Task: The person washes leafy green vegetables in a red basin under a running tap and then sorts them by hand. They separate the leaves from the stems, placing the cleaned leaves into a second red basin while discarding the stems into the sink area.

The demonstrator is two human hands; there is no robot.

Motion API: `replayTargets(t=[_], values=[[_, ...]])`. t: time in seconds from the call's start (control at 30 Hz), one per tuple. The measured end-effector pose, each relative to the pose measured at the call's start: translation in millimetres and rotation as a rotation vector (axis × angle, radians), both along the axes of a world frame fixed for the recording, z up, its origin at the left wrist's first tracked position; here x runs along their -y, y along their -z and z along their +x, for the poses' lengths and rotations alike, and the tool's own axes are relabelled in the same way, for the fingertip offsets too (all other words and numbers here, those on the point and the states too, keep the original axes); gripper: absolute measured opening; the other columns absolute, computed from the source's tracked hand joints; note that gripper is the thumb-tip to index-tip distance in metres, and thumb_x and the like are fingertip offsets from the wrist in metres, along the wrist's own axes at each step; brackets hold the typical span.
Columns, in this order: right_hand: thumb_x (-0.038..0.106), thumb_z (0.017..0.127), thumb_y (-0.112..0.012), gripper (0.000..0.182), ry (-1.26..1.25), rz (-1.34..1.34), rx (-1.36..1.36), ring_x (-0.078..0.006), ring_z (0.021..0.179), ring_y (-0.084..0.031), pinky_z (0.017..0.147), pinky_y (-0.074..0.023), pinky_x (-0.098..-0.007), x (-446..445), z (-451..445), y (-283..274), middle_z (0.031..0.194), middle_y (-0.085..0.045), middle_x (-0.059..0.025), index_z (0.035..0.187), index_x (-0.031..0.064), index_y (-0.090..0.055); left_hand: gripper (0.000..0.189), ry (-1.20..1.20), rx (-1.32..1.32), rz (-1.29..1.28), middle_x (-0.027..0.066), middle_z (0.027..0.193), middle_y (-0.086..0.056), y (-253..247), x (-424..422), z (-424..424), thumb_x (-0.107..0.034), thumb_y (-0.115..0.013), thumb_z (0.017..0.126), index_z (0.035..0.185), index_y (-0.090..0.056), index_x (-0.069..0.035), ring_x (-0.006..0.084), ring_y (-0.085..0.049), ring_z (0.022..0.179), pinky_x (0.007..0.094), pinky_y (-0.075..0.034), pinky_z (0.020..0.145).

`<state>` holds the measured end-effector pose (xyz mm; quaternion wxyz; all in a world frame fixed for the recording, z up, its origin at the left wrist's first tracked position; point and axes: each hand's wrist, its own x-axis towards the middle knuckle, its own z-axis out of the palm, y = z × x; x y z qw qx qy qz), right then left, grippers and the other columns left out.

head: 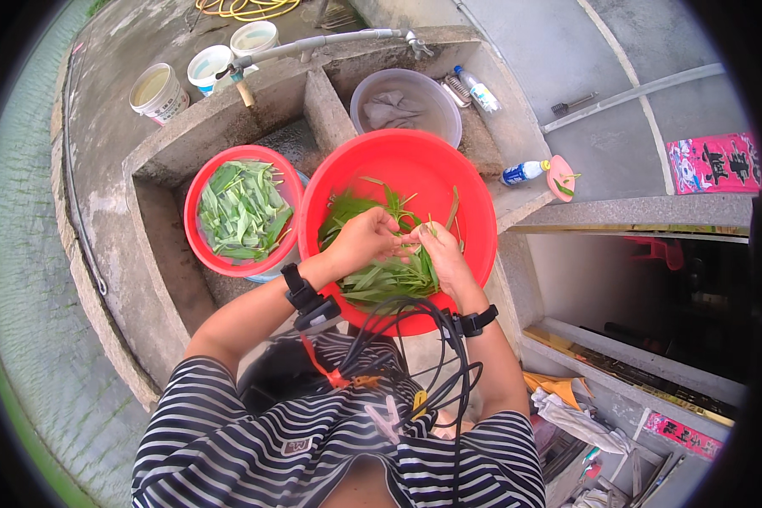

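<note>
A large red plastic basin (419, 159) holds long leafy greens (387, 286) on thin stems. Both hands are above it, close together near its middle. My left hand (371, 238), coming from the picture's left, has bent fingers beside the other hand's fingertips; whether it grips a stem cannot be told. My right hand (441, 251) has its thumb and fingers closed on green stems, with leaves hanging below. At the left, touching or very near the large basin, a smaller red basin (193, 222) holds shorter pieces of leafy greens (241, 209) in water.
A concrete double sink (330, 108) surrounds the basins. In it are a grey tub (362, 95) with cloth in water, a brush (455, 92) and a plastic bottle (479, 89). A pipe with taps (317, 42) crosses above. Black cables (419, 311) hang over the large basin's near rim.
</note>
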<state>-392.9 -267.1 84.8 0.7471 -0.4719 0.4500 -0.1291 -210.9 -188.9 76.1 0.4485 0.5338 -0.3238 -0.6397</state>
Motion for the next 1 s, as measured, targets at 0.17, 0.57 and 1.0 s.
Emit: replayTargets(t=[0.17,0.57,1.0], values=[[0.016,0.1,-0.048,0.013,-0.186,-0.154,-0.058,-0.0165,0.079,-0.065,0.064,-0.0498,-0.0272,-13,4,-10,0.088,-0.062,-0.0093,0.103,0.0033,-0.05,0.027,0.035,0.141,-0.024,0.0063,0.089,-0.063,14,6,0,-0.014,-0.062,0.091,0.112,-0.051,0.0,0.0107,-0.06,0.077,0.0249,-0.05,0.064],[0.042,0.082,-0.068,0.05,-0.607,-0.812,-0.705,-0.0403,0.097,-0.063,0.083,-0.0497,-0.0474,61,39,43,0.097,-0.066,-0.0257,0.104,-0.0016,-0.06,0.033,0.731,1.054,0.053,0.0118,0.115,-0.063,50,-12,-18,-0.029,-0.053,0.086,0.112,-0.066,-0.013,0.0351,-0.056,0.11,0.0508,-0.043,0.093],[0.022,0.088,-0.068,0.016,-0.168,-0.027,-0.166,-0.0004,0.046,-0.031,0.041,-0.0202,-0.0208,120,-15,13,0.057,-0.043,0.0093,0.084,0.0078,-0.063,0.04,0.3,0.797,-0.105,0.0179,0.112,-0.064,37,7,-13,-0.032,-0.055,0.094,0.12,-0.059,-0.003,0.0311,-0.062,0.104,0.042,-0.047,0.09]])
